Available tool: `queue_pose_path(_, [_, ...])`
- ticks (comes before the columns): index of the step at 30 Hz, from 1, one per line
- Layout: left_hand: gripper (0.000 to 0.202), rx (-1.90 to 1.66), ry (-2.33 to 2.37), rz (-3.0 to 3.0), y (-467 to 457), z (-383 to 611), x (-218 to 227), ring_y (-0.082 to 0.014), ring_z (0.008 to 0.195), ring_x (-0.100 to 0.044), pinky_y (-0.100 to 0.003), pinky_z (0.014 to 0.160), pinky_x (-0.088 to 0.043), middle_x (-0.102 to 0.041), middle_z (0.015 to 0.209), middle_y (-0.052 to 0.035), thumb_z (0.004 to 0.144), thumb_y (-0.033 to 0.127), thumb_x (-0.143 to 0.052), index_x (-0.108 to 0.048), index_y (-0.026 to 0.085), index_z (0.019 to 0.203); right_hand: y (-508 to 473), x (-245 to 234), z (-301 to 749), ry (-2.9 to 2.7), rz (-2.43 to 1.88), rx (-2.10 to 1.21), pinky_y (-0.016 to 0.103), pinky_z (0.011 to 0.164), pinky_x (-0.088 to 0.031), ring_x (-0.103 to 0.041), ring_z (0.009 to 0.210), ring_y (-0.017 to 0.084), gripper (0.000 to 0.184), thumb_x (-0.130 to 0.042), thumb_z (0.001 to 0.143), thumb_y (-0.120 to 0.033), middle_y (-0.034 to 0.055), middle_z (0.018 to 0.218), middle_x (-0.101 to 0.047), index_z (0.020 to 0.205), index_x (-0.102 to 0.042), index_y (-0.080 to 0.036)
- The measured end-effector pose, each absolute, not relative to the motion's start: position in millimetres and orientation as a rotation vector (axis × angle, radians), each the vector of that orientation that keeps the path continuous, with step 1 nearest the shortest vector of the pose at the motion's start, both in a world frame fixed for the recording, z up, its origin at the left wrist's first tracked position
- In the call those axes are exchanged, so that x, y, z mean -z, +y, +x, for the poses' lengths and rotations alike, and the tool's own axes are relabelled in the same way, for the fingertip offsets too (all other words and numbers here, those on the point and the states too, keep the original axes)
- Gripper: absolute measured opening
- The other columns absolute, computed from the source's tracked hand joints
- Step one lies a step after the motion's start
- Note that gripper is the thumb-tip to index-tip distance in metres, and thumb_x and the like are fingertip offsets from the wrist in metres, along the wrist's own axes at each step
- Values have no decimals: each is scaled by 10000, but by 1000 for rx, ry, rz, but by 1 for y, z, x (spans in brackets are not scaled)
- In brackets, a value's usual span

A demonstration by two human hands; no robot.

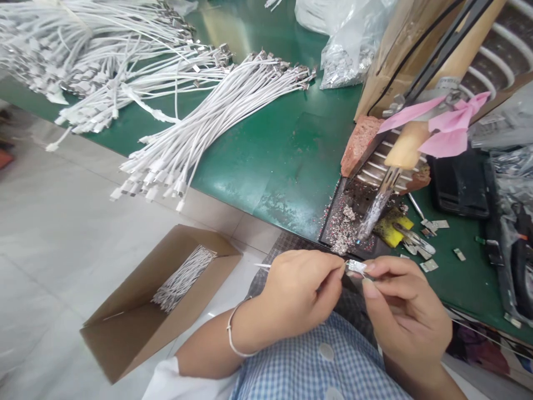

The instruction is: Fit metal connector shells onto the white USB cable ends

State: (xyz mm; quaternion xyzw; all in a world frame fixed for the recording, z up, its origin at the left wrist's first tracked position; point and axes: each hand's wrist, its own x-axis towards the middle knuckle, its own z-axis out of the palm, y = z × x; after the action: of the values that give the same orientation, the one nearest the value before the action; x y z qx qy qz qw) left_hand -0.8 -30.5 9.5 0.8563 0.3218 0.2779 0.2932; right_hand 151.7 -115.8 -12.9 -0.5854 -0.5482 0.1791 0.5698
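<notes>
My left hand (300,289) is closed in a pinch on a white cable, whose thin tail (262,266) sticks out behind the knuckles. Just past those fingertips is a small silvery connector (356,266), held in front of my body. My right hand (403,311) has thumb and fingers closed about the connector's other side, where a thin wire or edge shows. Above both hands, a soldering iron (403,147) with a wooden handle and pink ribbon rests in a coil holder, its crusted tip (372,214) pointing down over a dark tray (327,222) of solder crumbs.
Bundles of white cables (216,122) lie on the green table (266,172), some overhanging its edge. A cardboard box (125,311) with more cables stands on the floor at left. A yellow sponge (391,225), small metal plugs (428,265), a black device (460,186) and plastic bags (350,50) are nearby.
</notes>
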Motion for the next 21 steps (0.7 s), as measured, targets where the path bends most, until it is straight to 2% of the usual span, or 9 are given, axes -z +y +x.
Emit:
queue_pose_path(13, [205, -829, 818, 2387, -22, 6, -12, -108, 479, -520, -241, 521, -375, -582, 560, 22, 938, 134, -483, -644, 145, 813, -101, 4, 150, -1247, -1371, -406, 303, 728, -555, -591, 916, 169, 201, -641, 847, -26, 44, 974, -578, 852, -624, -226])
queue_pose_path(21, [194, -848, 853, 2392, -24, 7, -11, -113, 477, -522, -253, 506, -364, -579, 554, 26, 927, 122, -487, -630, 153, 801, -101, 6, 151, -1249, -1386, -377, 322, 745, -560, -612, 892, 171, 181, -652, 833, -40, 37, 968, -596, 846, -629, -219])
